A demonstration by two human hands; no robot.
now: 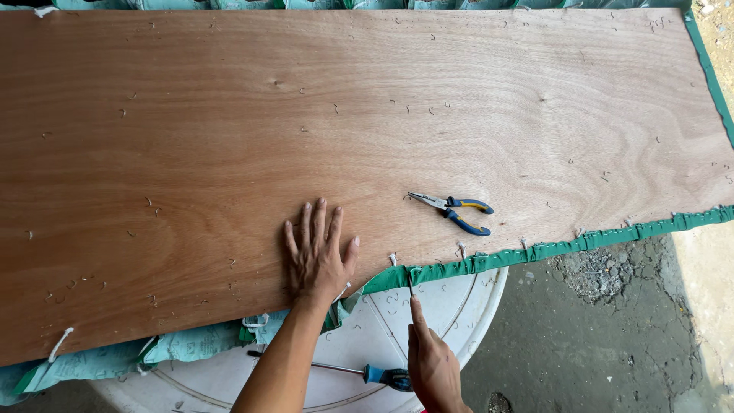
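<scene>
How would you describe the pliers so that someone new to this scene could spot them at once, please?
Start from the large brown plywood board that fills most of the view, then follow its green fabric-wrapped lower edge rightward past the flat left hand. Just above that edge lie the needle-nose pliers, the only tool on the board, with blue-and-yellow handles.

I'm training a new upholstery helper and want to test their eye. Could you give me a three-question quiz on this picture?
1. True or false: the left hand lies flat on the wooden board.
2. Which tool lies on the board? A hammer; B pliers; C saw.
3. What colour is the fabric along the board's near edge?

Key: 1 true. 2 B. 3 green. For reference, the right hand points a finger at that edge, and a screwdriver lies on the white tub below.
</scene>
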